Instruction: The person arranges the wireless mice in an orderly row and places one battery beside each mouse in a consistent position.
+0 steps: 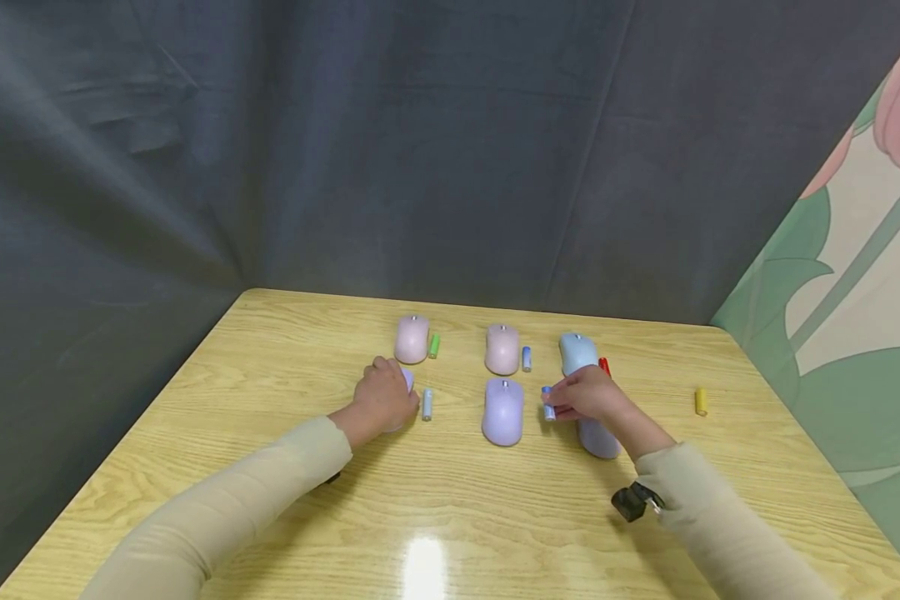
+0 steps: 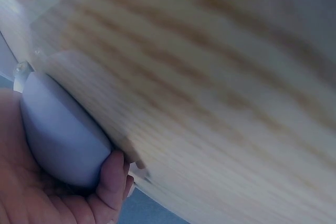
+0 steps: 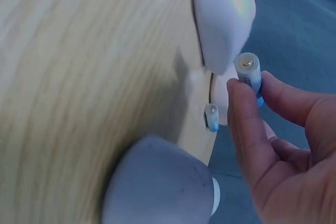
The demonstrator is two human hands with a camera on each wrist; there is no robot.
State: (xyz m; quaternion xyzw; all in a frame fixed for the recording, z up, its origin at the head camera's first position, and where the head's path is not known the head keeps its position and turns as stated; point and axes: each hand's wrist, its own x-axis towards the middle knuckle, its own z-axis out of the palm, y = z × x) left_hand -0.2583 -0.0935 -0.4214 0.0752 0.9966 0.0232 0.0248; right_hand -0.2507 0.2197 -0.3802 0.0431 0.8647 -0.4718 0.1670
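Note:
On the left, a purple computer mouse [image 1: 408,380] lies mostly covered by my left hand [image 1: 381,395]. The left wrist view shows fingers curled about the edge of that mouse [image 2: 63,129]. My right hand [image 1: 591,393] pinches a blue-and-white battery [image 1: 548,412] between thumb and fingers; in the right wrist view this battery [image 3: 248,71] is off the table, one end facing the camera. Just left of it lies a second purple mouse [image 1: 503,412]. A third purple mouse [image 1: 598,440] is partly hidden under my right hand and wrist. Beside my left fingers lies a light-blue battery [image 1: 427,405].
Along the back stand two pink mice, one left [image 1: 412,339] and one central [image 1: 502,349], and a light-blue mouse [image 1: 577,352]. Near them lie green [image 1: 434,346], blue [image 1: 527,359] and red [image 1: 604,365] batteries. A yellow battery [image 1: 701,402] lies far right on the wooden table [image 1: 450,492].

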